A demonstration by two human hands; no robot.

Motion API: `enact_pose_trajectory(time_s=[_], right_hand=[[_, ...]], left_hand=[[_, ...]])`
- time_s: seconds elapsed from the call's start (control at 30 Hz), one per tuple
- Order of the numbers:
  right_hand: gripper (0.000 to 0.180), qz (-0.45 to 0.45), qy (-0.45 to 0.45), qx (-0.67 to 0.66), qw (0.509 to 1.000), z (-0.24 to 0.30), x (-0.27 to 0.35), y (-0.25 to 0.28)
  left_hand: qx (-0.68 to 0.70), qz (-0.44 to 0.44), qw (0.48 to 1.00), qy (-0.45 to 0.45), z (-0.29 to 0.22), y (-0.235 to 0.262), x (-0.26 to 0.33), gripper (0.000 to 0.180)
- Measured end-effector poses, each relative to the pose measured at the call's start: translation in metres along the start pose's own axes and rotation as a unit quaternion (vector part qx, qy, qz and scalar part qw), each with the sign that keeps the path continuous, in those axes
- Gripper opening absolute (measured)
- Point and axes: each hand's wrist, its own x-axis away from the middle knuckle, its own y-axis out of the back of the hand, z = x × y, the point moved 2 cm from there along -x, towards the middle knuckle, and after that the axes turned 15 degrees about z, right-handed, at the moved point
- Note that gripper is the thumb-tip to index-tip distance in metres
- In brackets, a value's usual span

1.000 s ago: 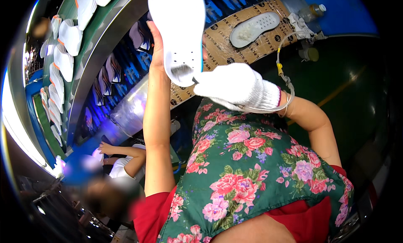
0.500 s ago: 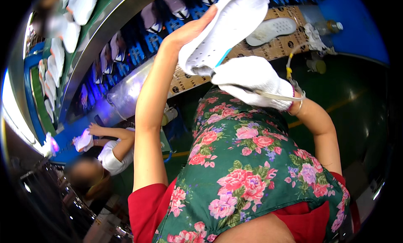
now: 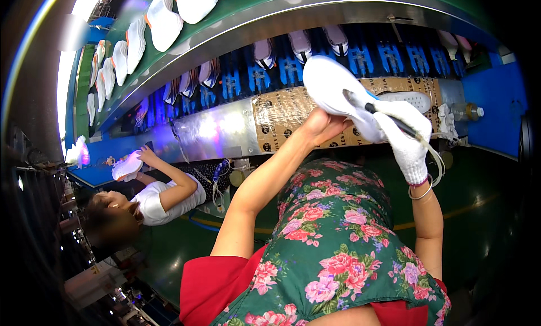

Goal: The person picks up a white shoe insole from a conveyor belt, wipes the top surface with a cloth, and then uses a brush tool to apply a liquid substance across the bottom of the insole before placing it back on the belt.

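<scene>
The left hand (image 3: 322, 125) has its fingers closed round a white sole (image 3: 338, 95), lifted above the tabletop (image 3: 282, 115) to face the worker. The gloved right hand (image 3: 407, 135) grips a brush (image 3: 389, 116) whose tip touches the sole, the bare hand steadying it

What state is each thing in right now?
Left hand: bare, raised, gripping the sole from below.
Right hand: in a white glove, shut on the tool.
Sole: white, held up off the bench, tilted.
Tool: dark, thin, its tip against the sole.
Second sole: lying flat on the cardboard.
Bottle: lying on its side, capped.
</scene>
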Motion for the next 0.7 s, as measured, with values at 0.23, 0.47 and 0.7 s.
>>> enact_pose_trajectory(time_s=[0.23, 0.47, 0.7], right_hand=[[0.019, 0.057, 0.052, 0.021, 0.997, 0.007, 0.013, -0.003], [0.023, 0.000, 0.132, 0.099, 0.986, 0.019, 0.025, -0.001], [0.020, -0.053, 0.156, 0.083, 0.983, 0.032, 0.014, -0.004]], left_hand=[[0.289, 0.107, 0.951, -0.032, -0.002, -0.006, 0.031, 0.076], [-0.001, 0.068, 0.989, -0.130, 0.016, -0.029, 0.025, 0.099], [0.099, 0.015, 0.985, -0.143, 0.028, -0.043, 0.010, 0.098]])
